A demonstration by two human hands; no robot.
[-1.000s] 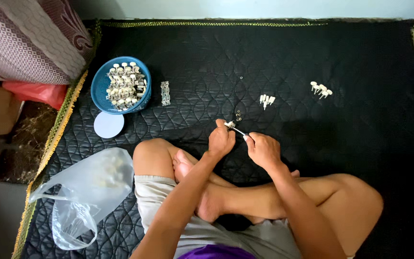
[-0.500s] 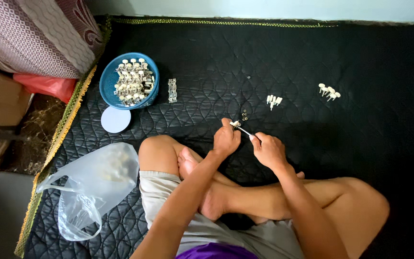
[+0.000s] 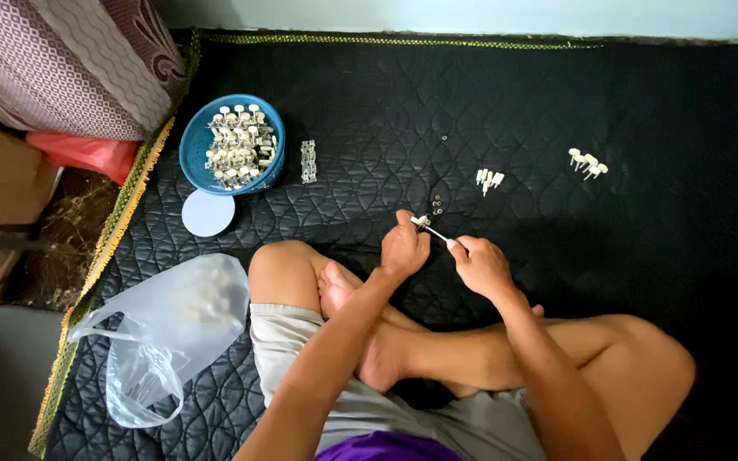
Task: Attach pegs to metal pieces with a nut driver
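Since the earlier frame, both hands have barely shifted above the crossed legs. The left hand point(image 3: 404, 248) pinches a small white piece point(image 3: 420, 221); the right hand point(image 3: 481, 265) grips a thin white rod point(image 3: 439, 235) touching it. Tiny rings point(image 3: 436, 203) lie just beyond on the black quilted mat point(image 3: 369, 94).

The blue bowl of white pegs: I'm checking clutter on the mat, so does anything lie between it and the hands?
Only bare black quilted mat lies between the blue bowl and the left hand. The small metal strip sits beside the bowl, just off that line.
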